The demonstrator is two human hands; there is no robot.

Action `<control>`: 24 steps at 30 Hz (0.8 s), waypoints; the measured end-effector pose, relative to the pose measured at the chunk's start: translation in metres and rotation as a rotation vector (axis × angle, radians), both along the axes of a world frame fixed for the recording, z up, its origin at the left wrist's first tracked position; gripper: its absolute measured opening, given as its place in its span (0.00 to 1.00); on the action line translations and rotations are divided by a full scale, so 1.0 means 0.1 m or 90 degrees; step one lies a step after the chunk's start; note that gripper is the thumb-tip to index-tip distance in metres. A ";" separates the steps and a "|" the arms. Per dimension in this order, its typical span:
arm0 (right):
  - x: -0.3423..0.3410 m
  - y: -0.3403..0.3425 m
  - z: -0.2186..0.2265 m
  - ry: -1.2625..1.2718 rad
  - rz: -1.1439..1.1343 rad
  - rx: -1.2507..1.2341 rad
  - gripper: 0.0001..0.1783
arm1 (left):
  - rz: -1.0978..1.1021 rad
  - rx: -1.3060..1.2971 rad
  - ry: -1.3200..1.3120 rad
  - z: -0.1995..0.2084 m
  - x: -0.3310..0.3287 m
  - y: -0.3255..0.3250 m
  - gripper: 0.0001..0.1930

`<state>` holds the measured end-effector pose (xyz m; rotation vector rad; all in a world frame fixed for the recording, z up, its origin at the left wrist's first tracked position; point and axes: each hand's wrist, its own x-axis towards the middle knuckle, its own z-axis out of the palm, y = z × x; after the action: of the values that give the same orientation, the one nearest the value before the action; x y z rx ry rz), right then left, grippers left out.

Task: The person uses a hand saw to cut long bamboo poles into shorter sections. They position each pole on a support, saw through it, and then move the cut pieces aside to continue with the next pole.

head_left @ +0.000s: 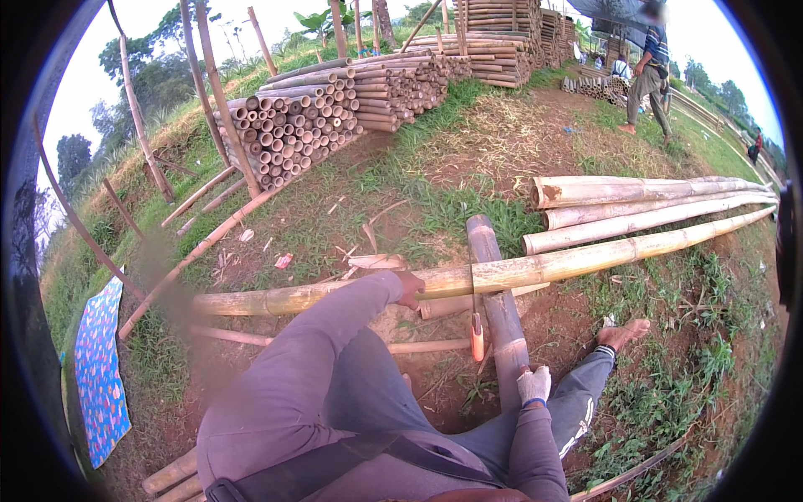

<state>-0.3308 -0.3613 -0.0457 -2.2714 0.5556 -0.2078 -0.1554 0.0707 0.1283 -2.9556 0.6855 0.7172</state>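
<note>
Ground (322, 222): brown soil with grass, dry litter scattered over it.
Stack (293, 130): cut bamboo, round ends facing this way, upper left.
Long pole (585, 261): pale yellow bamboo, running across the scene from left to far right, in front of the sitter; it crosses over the dark pole (508, 330).
Loose poles (619, 191): bamboo lying side by side just beyond the long pole's right part.
Standing person (651, 67): upper right, well apart, striped top.
Legs (573, 381): grey trousers, the right one stretched out to the right, foot bare.
Cloth (99, 368): blue, patterned, hanging at far left.
Dark pole: greyish bamboo, pointing away from the sitter, beneath the long pole.
Saw (477, 333): blade across the long pole, beside the dark pole; orange handle toward the sitter, apart from both hands.
Right hand (534, 385): pale glove, at the dark pole's near part; cannot tell whether it grips anything.
Left hand (410, 289): closed over the long pole, left of the saw.
</note>
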 end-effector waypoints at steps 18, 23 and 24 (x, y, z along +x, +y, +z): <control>0.03 -0.05 -0.11 -0.012 0.004 0.005 0.19 | 0.000 0.014 -0.002 0.03 -0.02 -0.01 0.40; 0.01 -0.03 -0.09 -0.011 0.003 0.007 0.19 | 0.009 0.015 0.009 0.05 -0.04 -0.03 0.40; 0.01 -0.04 -0.09 -0.012 0.002 0.004 0.19 | 0.012 0.011 0.011 0.04 -0.03 -0.03 0.40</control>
<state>-0.3297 -0.3648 -0.0550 -2.2613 0.5418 -0.2253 -0.1581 0.0675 0.1322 -2.9472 0.6509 0.7465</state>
